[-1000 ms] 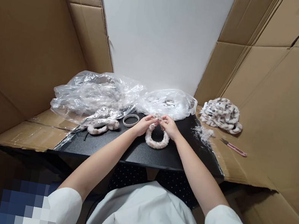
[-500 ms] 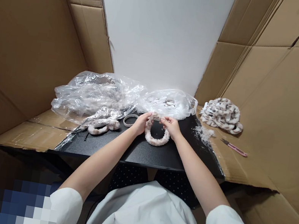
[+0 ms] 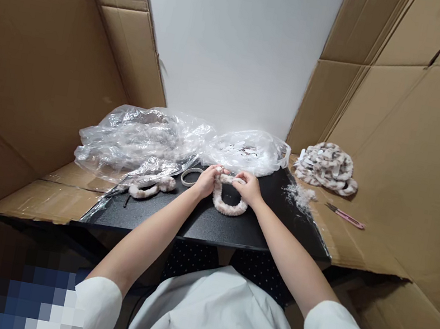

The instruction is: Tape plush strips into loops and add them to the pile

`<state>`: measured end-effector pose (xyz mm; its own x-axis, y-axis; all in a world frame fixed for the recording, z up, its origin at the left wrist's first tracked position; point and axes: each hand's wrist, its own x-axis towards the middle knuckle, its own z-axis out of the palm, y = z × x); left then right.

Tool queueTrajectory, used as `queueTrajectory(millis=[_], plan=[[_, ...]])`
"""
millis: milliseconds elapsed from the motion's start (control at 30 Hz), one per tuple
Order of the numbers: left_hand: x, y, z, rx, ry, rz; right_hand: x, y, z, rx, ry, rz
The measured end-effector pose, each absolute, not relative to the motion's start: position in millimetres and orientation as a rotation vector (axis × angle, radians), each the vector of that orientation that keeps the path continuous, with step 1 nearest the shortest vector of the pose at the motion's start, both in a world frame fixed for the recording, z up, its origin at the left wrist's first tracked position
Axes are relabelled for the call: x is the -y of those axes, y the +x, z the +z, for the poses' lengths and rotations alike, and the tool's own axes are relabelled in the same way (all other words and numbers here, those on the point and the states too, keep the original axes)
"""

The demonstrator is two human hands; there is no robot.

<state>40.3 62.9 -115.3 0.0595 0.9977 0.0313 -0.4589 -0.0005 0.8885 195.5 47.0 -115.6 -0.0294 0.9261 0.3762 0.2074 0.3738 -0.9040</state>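
Note:
A fluffy white-and-brown ring [image 3: 229, 208] is held over the black table [image 3: 208, 229], its lower curve towards me. My left hand [image 3: 207, 182] is closed on its upper left part, and my right hand [image 3: 247, 187] pinches its upper right part. Between the two hands runs the top stretch of the ring. Just left of my left hand lies a thin pale band [image 3: 191, 177]. Another fluffy piece [image 3: 144, 191] rests farther left on the table, with a small dark cord end beside it.
Clear plastic bags [image 3: 139, 139] with fluffy material lie at the back left; another bag [image 3: 248, 149] is behind my hands. At the right are a pile of fluffy rings [image 3: 326, 166], loose fluff [image 3: 300, 197] and pink snips [image 3: 346, 216]. Cardboard walls [image 3: 430, 156] stand on both sides.
The top stretch of the ring has straightened and dropped slightly between my hands. My right hand has turned a little and its fingers have closed further in. Other items are where they were.

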Motion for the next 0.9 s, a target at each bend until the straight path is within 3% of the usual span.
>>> queueTrajectory(millis=[267,500,900], plan=[[-57,43,-113,-0.765,0.941,1.274,-41,193,-115,1.42,-1.123,0.573],[-51,45,-111,-0.704,0.994,1.189,-40,185,-124,1.47,-1.119,0.589],[-58,43,-121,-0.648,1.143,1.192,-45,175,-123,0.972,-0.78,1.238]])
